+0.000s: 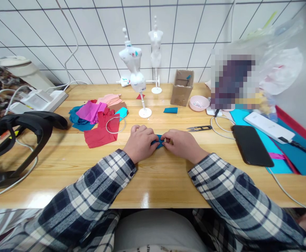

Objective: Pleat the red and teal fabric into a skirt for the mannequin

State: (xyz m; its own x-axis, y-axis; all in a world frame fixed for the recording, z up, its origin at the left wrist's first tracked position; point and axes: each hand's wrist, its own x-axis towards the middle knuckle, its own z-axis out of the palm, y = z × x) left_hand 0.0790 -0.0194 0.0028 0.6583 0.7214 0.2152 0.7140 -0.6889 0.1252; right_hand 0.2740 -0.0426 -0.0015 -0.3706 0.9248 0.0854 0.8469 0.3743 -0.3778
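Note:
A small piece of dark blue fabric (159,144) lies on the wooden table in front of me, between my two hands. My left hand (141,142) rests over its left end, with the thumb and fingers closed on that edge. From the other side, my right hand (181,144) pinches the fabric's right end between thumb and fingertips. Much of the piece is hidden under my fingers. Beyond my left hand stands a white mini dress form (134,66) on a round base. Thread snips (199,128) lie past my right hand.
Coloured fabric scraps (101,134) and a wire ring (115,125) lie at left, near a black headset (24,140). At the back are a second dress form (156,45), a cardboard box (181,91) and a pink bowl (199,103). A phone (252,145) and power bank (269,126) sit right.

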